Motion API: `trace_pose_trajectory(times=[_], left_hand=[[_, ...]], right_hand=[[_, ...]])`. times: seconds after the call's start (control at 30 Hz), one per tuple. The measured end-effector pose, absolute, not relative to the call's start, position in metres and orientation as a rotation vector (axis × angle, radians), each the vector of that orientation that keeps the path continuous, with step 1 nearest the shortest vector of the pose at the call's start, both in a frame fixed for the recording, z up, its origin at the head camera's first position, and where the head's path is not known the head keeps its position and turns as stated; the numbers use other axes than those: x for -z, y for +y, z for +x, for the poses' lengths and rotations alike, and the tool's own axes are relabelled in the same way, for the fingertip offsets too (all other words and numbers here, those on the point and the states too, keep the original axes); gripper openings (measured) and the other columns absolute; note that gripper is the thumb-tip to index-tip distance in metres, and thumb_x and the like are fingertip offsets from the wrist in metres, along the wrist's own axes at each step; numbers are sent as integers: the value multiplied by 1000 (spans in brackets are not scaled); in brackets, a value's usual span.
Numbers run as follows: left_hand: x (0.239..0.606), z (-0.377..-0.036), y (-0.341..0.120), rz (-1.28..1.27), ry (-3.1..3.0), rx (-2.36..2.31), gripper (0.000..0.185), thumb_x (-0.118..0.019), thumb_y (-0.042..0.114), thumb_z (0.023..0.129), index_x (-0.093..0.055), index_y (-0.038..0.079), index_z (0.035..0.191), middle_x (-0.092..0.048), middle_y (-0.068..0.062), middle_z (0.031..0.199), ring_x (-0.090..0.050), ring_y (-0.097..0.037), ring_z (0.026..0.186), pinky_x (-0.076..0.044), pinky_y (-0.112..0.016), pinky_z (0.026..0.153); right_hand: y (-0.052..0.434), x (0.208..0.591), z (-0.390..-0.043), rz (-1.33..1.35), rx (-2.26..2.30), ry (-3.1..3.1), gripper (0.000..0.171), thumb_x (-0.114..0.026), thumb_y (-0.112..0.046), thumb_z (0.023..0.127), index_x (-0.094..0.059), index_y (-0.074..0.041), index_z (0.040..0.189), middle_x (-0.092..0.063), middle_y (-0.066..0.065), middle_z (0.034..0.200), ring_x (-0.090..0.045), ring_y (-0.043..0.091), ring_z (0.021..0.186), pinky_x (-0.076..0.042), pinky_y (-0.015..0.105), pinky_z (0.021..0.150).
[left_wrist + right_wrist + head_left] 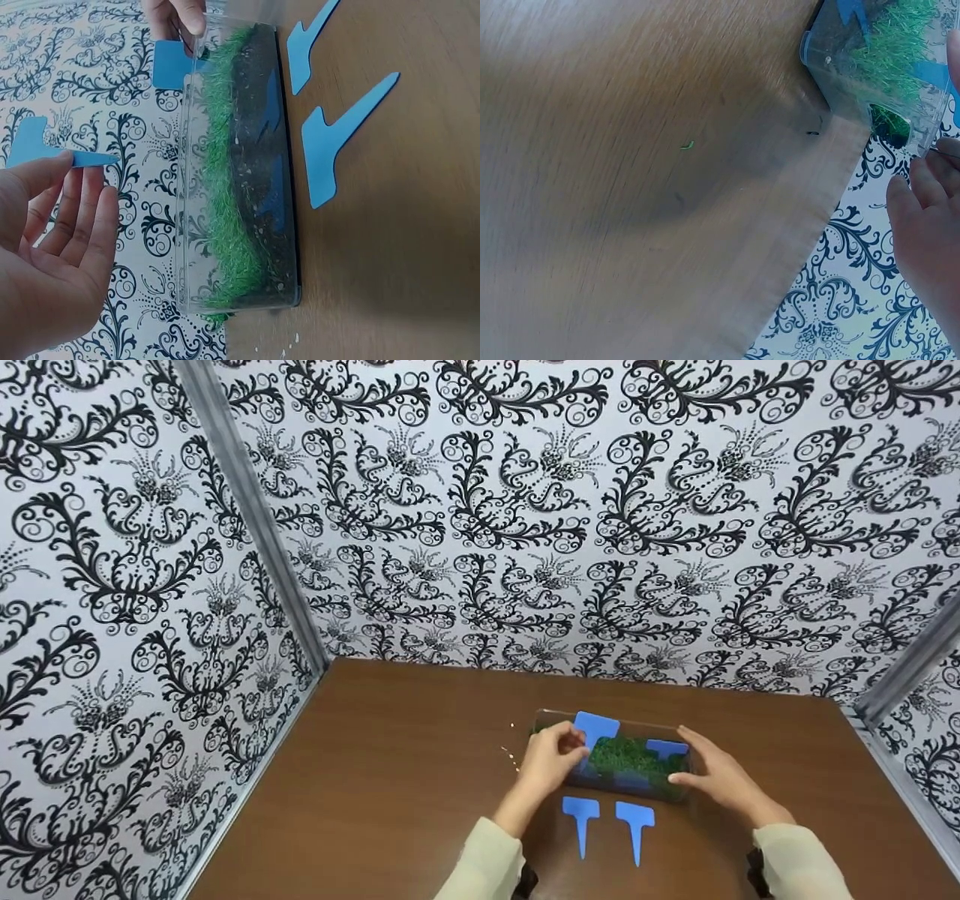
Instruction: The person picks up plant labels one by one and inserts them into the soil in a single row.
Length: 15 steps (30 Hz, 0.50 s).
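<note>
My left hand (550,756) pinches a blue T-shaped plant label (30,139) between thumb and fingers, over the left part of a clear plastic container (611,784). In the left wrist view the label's pointed stem sticks out past the fingertips, above the rim. Green grass (626,754) grows over dark soil (251,112) inside. Another blue label (667,748) stands in the grass at the right end. My right hand (721,778) grips that end, thumb at the front and fingers at the far corner.
Two more blue labels, a left one (581,808) and a right one (635,815), lie on the brown table (405,780) in front of the container. Small pale specks lie left of it. Patterned walls (525,510) enclose the table's back and sides.
</note>
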<state>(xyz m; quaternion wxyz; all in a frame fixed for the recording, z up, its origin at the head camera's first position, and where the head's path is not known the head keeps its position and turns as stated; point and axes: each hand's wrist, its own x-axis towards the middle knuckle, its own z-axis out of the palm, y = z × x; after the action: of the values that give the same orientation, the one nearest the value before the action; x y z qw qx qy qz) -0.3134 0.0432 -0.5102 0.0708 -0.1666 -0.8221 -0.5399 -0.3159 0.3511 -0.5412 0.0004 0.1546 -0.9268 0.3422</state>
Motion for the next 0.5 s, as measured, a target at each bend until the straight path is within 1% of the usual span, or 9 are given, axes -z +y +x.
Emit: trace_pose_trajectory(times=[0.17,0.5], left_hand=[[507,-318,47,-492,-2484,1624,6,-75,5,87,-70,6,90,-75,-7,88,-68,-4,78,-53,-14,72],[505,-322,59,-474,-2530,1559,5,-74,10,89,-70,11,91,-75,0,89,-64,0,78,-51,-14,73]], right_hand=[[352,540,-316,483,-1074,-2925,86,-74,-31,89,-30,7,152,-27,33,157,-26,57,141,-24,73,110],[351,542,-318,487,-1012,-2920,85,-76,-29,88,-32,8,151,-29,33,156,-28,57,140,-26,72,109]])
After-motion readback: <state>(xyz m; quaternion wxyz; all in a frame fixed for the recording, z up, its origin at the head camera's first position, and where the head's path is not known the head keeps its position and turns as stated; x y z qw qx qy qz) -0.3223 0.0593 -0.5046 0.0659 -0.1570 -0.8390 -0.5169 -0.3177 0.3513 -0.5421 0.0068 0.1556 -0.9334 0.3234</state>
